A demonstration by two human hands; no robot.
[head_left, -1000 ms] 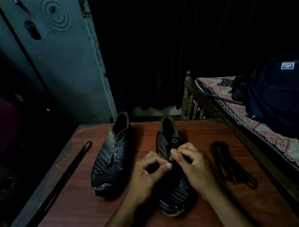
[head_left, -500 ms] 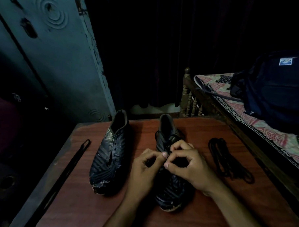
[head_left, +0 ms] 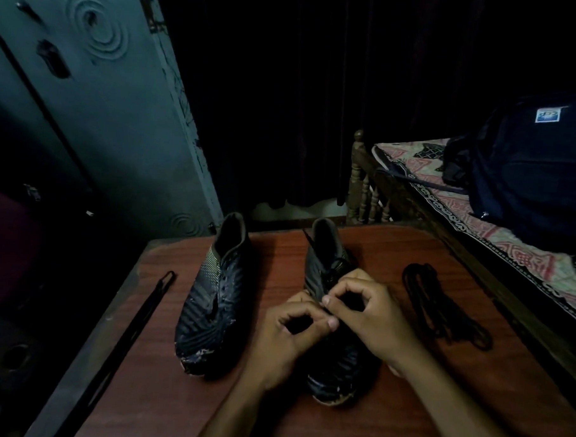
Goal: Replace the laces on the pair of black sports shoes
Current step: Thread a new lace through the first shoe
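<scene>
Two black sports shoes stand on a red-brown table (head_left: 271, 416), toes toward me. The left shoe (head_left: 213, 301) has bare eyelets and no lace. The right shoe (head_left: 330, 273) still carries a black lace near its tongue. My left hand (head_left: 288, 337) and my right hand (head_left: 371, 314) hover over the right shoe's middle, each pinching the lace between thumb and forefinger. A folded black lace (head_left: 136, 340) lies stretched along the table's left edge. A loose bundle of black laces (head_left: 441, 304) lies to the right of my right hand.
A grey-blue metal cupboard (head_left: 96, 111) stands at the left behind the table. A bed with a patterned sheet (head_left: 497, 237) runs along the right, and a dark backpack (head_left: 539, 176) sits on it. The background is dark.
Both hands have shifted slightly toward the toe of the right shoe while still pinching the lace. The shoes and the loose laces have not moved.
</scene>
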